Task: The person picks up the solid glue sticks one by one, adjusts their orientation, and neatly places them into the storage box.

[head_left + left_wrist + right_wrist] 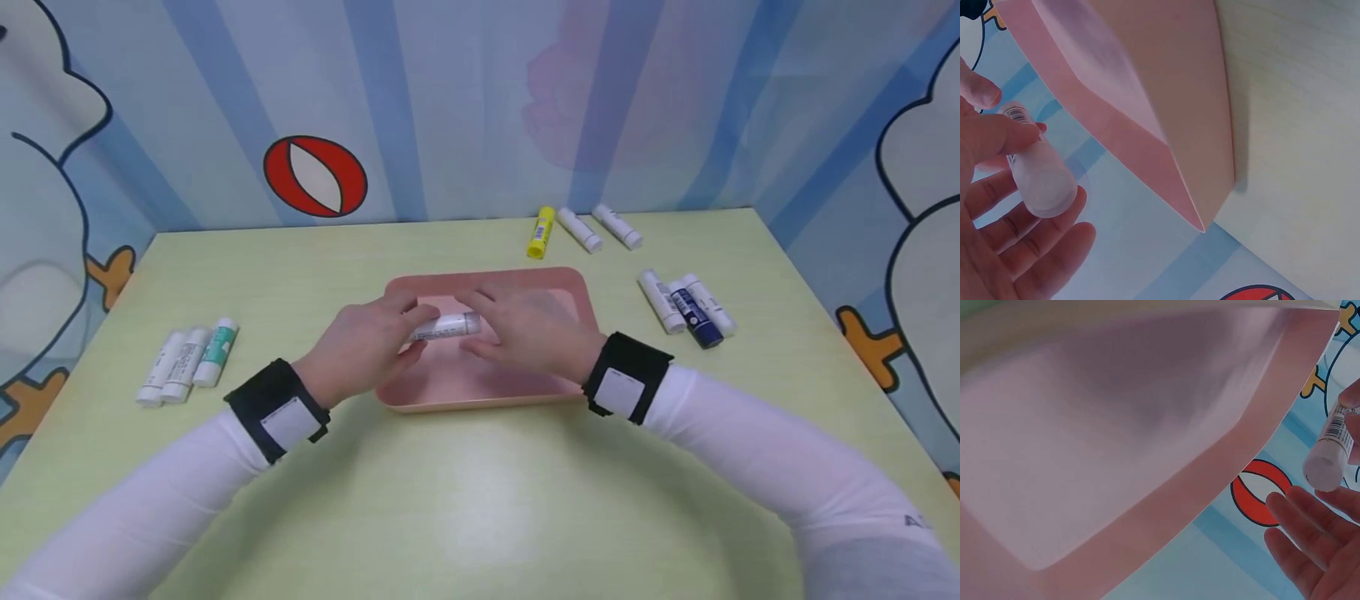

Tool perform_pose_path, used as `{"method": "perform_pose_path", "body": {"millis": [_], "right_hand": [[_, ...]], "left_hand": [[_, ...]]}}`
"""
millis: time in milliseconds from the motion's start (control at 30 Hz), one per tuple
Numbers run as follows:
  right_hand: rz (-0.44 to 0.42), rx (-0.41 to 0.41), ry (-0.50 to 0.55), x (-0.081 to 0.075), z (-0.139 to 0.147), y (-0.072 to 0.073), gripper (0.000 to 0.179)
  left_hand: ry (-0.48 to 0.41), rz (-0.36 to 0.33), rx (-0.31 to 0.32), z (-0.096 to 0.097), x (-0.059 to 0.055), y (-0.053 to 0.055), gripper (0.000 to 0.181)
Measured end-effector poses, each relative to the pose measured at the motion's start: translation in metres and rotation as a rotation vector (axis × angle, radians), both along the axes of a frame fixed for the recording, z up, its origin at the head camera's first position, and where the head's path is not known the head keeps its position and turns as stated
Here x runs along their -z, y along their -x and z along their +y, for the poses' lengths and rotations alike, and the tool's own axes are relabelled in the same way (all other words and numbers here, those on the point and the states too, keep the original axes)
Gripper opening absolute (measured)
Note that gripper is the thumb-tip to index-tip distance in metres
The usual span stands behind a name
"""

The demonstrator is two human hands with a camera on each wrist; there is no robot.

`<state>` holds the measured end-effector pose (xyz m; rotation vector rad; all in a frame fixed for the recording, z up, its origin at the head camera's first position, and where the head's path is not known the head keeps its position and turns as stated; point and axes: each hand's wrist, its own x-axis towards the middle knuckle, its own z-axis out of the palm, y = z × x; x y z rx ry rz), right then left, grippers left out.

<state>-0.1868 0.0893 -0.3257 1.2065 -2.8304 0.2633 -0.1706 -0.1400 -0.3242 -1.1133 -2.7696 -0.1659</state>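
Ten glue sticks (447, 326), two hands (367, 342), one tray (487, 402)

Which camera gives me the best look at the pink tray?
The head view: all four sides of the pink tray show, though the left hand and right hand partly cover it. The left wrist view catches one corner and some walls; the right wrist view, part of its inside.

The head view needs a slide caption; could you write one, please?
Left hand pinches a white tube over a pink tray, right hand close by.
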Motion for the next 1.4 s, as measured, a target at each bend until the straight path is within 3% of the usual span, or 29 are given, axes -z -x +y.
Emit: {"method": "perform_pose_path", "body": {"millis": [367,600,700,833,967,1100,1400], "right_hand": [[0.059,-0.085,0.08,0.003,-0.003,-0.002,0.028],[0.086,-0.121,0.054,0.003,-0.002,-0.001,0.027],[0.095,-0.122,0.051,0.003,-0.001,-0.002,0.028],[0.075,-0.075,0.073,0.001,0.0,-0.003,0.031],[0.022,-0.012,0.119,0.001,0.0,-0.004,0.034],[-0.021,0.019,0.188,0.001,-0.002,-0.005,0.032],[-0.012,0.061,0.249,0.003,-0.003,-0.008,0.032]], "left_hand": [[0.01,0.032,0.052,0.003,-0.004,-0.003,0.036],[0.005,0.038,0.064,0.002,-0.003,-0.005,0.037],[-0.003,0.02,0.023,-0.001,-0.001,-0.005,0.042],[-0.104,-0.116,-0.126,-0.007,0.001,-0.005,0.055],[-0.361,-0.267,-0.242,-0.012,0.003,-0.002,0.06],[-0.625,-0.421,-0.266,-0.013,0.005,0.001,0.056],[-1.033,-0.802,-0.38,-0.004,0.005,-0.002,0.057]]}}
